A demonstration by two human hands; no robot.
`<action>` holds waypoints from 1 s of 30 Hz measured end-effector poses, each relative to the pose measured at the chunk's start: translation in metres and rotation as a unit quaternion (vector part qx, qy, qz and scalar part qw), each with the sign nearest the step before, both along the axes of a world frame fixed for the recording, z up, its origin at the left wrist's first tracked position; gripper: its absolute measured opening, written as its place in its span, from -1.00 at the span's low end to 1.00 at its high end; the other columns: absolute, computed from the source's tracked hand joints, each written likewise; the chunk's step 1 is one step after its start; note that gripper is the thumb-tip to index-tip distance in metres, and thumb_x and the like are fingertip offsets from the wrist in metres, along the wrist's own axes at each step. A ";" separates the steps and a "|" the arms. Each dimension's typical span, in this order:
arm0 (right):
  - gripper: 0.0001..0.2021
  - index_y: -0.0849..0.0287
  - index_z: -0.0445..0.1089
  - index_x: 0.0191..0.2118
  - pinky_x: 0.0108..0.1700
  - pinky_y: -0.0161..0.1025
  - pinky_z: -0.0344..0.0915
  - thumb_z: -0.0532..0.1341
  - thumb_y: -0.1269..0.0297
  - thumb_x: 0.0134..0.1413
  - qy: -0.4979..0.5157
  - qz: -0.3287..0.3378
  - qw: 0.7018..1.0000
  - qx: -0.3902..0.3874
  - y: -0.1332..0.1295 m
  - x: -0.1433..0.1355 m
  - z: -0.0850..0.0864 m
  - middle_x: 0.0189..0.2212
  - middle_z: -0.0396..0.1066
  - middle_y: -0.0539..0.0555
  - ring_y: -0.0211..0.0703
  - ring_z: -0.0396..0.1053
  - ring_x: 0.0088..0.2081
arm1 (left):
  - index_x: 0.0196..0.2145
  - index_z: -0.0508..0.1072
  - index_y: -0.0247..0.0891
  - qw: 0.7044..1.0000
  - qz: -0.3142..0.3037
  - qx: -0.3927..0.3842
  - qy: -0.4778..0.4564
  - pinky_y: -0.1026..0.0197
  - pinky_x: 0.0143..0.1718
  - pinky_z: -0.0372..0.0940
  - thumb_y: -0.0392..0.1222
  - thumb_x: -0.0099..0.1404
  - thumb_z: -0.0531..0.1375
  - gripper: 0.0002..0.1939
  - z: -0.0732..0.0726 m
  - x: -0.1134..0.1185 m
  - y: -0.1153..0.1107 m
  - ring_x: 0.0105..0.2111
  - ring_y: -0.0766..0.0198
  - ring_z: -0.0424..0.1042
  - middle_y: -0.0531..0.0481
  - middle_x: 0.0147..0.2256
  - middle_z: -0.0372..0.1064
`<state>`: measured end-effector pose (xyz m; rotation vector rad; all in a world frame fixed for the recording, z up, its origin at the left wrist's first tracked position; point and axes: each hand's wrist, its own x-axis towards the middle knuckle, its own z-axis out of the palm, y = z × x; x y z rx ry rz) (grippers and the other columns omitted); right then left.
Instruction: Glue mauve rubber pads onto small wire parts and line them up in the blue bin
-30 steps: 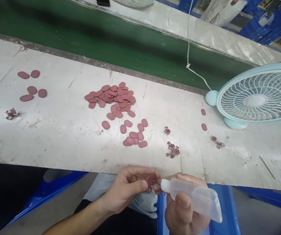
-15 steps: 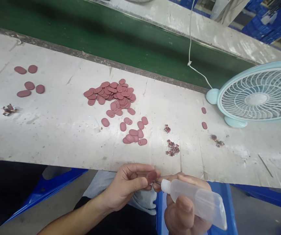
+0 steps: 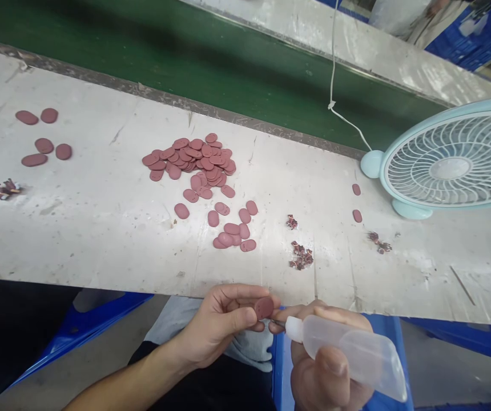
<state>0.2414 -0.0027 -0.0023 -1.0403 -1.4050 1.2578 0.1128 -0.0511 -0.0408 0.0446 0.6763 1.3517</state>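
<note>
Between thumb and fingers, my left hand [image 3: 224,319] pinches a reddish-brown oval disc [image 3: 264,308] with small holes near its lower edge. My right hand [image 3: 322,365] is wrapped round a translucent squeeze bottle [image 3: 352,348] with a white cap and a thin metal nozzle [image 3: 277,322]. The bottle lies tilted, its nozzle pointing left, close to the disc's lower edge; whether they touch I cannot tell. Both hands are just off the front edge of the white table [image 3: 143,240]. Beyond them lies a heap of similar oval discs [image 3: 194,157], with several loose discs [image 3: 232,234] nearer.
Small clusters of dark reddish pieces [image 3: 301,256] lie right of the discs, with more [image 3: 378,242] farther right and another cluster [image 3: 9,189] far left. A light-blue fan [image 3: 451,165] stands at the right, its white cord [image 3: 333,68] crossing the green belt [image 3: 228,74]. Blue stools [image 3: 87,325] flank me.
The bottle and my right hand have shifted slightly right and down, the nozzle drawing back a little from the disc. The disc has turned slightly in my left hand. The view has shifted a little.
</note>
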 end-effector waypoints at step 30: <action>-0.77 0.10 0.57 -0.14 -0.28 -0.20 0.36 0.35 0.11 0.15 -0.386 -0.049 0.921 -0.015 0.094 0.052 -0.029 -0.33 0.52 0.05 -0.15 0.43 -0.37 | -0.09 0.65 -0.12 1.000 0.006 0.002 0.006 0.41 -0.23 0.47 -0.21 0.28 0.37 -0.77 -0.001 -0.010 -0.004 -0.12 0.20 0.63 -0.09 -0.07 0.64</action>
